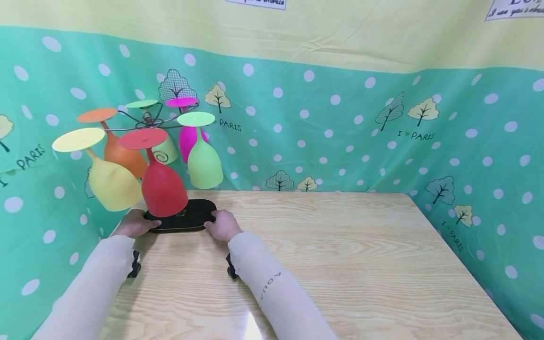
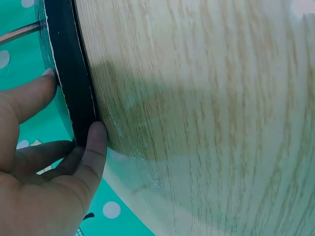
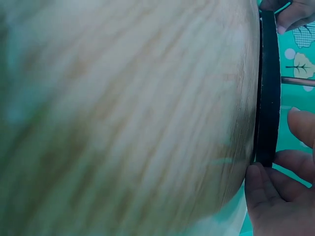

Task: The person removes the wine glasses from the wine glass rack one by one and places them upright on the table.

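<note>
A wire glass rack (image 1: 148,123) stands at the back left on a black oval base (image 1: 197,208). Several coloured wine glasses hang upside down from its arms, among them a red glass (image 1: 165,191), a yellow glass (image 1: 114,184), an orange glass (image 1: 124,155), a light green glass (image 1: 206,163) and a magenta glass (image 1: 187,141). My left hand (image 1: 135,224) grips the base's left end, thumb over the top and fingers at the edge. The opposite end is gripped by my right hand (image 1: 225,225). Both wrist views show fingertips at the base's lower edge, close to the table.
The wood-grain table (image 1: 340,255) extends to the right and toward me. Behind and at both sides hangs a green dotted cloth (image 1: 306,123) with printed trees. The glasses spread out above my left hand, near the cloth's left side.
</note>
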`<state>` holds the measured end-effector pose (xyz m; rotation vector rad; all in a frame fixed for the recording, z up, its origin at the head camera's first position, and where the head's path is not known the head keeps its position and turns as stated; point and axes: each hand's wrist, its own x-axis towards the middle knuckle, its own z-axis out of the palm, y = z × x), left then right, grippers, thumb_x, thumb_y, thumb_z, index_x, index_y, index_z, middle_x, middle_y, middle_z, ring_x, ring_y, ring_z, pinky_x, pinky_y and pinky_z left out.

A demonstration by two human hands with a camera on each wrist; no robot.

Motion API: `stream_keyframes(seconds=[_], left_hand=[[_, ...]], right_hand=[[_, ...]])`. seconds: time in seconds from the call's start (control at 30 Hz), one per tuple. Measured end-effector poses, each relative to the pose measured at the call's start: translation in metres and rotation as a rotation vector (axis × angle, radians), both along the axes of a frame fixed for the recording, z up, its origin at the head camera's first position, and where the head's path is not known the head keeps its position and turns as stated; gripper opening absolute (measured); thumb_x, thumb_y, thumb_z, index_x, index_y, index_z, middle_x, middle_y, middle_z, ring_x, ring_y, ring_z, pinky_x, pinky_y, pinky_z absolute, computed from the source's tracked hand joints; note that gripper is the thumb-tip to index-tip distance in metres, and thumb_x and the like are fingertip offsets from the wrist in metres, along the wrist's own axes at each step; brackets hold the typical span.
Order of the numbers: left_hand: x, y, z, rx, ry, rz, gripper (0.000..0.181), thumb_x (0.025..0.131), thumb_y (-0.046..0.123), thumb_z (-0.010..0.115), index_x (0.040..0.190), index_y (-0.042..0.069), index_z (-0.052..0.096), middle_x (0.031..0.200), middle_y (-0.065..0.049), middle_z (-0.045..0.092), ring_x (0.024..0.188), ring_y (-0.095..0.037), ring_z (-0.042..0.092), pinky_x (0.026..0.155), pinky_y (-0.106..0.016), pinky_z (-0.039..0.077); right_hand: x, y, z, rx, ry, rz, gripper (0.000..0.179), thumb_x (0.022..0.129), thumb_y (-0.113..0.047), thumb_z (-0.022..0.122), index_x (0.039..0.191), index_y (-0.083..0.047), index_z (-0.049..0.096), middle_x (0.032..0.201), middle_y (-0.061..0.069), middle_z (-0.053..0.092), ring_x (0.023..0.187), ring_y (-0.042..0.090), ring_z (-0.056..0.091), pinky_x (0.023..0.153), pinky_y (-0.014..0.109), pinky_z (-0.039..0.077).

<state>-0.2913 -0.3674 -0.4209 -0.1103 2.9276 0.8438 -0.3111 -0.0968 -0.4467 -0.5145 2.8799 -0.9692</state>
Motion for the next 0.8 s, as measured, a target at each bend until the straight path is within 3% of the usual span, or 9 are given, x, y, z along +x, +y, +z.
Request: stream_keyframes(seconds=[0.27, 0.43, 0.8], left_hand=[[-0.0015, -0.005, -0.0066, 0.022, 0.032, 0.021, 0.072, 0.082, 0.035, 0.07, 0.119, -0.022, 0.046, 0.113, -0.039, 0.052, 0.097, -0.047, 0.052, 0.079, -0.056, 0.048], [0.0002, -0.0062, -0.007, 0.037, 0.011, 0.025, 0.074, 0.084, 0.033, 0.068, 0.125, -0.023, 0.04, 0.121, -0.042, 0.046, 0.104, -0.052, 0.048, 0.086, -0.062, 0.044], [0.0028, 0.0034, -0.001, 0.063, -0.009, 0.027, 0.071, 0.085, 0.029, 0.068, 0.124, -0.024, 0.04, 0.122, -0.043, 0.044, 0.106, -0.052, 0.048, 0.088, -0.061, 0.043]], right_hand=[[0.0009, -0.0028, 0.0012, 0.049, 0.018, -0.028, 0.047, 0.091, -0.033, 0.064, 0.129, -0.006, 0.058, 0.127, 0.007, 0.06, 0.121, 0.018, 0.052, 0.101, 0.024, 0.041], [0.0043, -0.0058, 0.0047, 0.055, 0.042, -0.044, 0.044, 0.091, -0.032, 0.065, 0.126, -0.006, 0.061, 0.124, 0.007, 0.061, 0.119, 0.019, 0.054, 0.099, 0.024, 0.042], [0.0016, -0.0015, 0.0043, -0.016, 0.056, -0.13, 0.033, 0.088, -0.026, 0.069, 0.115, -0.007, 0.067, 0.113, 0.007, 0.065, 0.107, 0.02, 0.061, 0.089, 0.027, 0.049]])
